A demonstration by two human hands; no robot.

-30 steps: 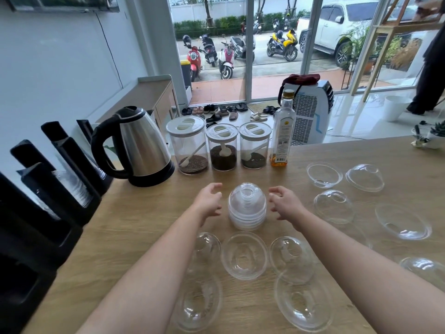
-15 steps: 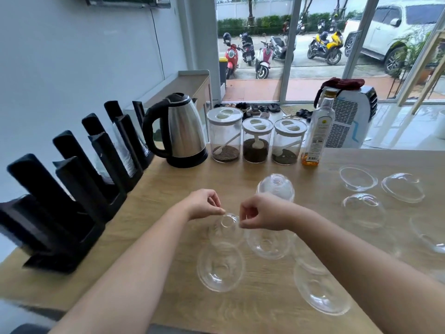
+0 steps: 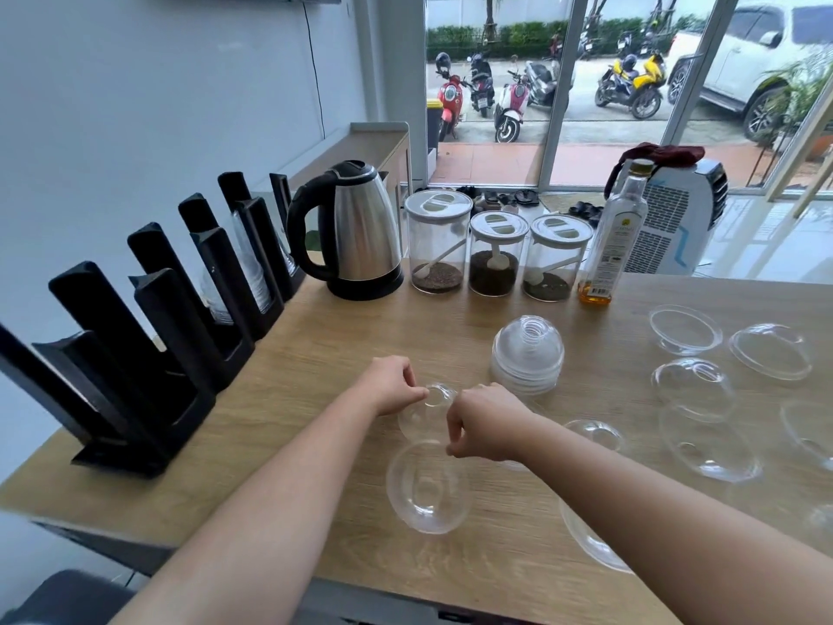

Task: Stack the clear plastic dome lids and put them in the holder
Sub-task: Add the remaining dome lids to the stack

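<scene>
"Picking up one dome lid (image 3: 426, 412), is that the step now?" asks one.

"Yes," says the other. "The left hand (image 3: 391, 386) pinches it at its nine o'clock side with curled fingers. The right hand (image 3: 489, 421) is curled at its three o'clock side and looks to pinch the rim too. The lid is low over the wooden table (image 3: 315, 376), between both hands."

"Where should it go?"

"I think onto the stack of dome lids (image 3: 527, 354), at one o'clock from the hands. It needs to go round side up and straight down, so it fits."

"And then?"

"More loose lids (image 3: 694, 390) wait at three o'clock. The black holder (image 3: 180, 318) at ten o'clock comes last."
</scene>
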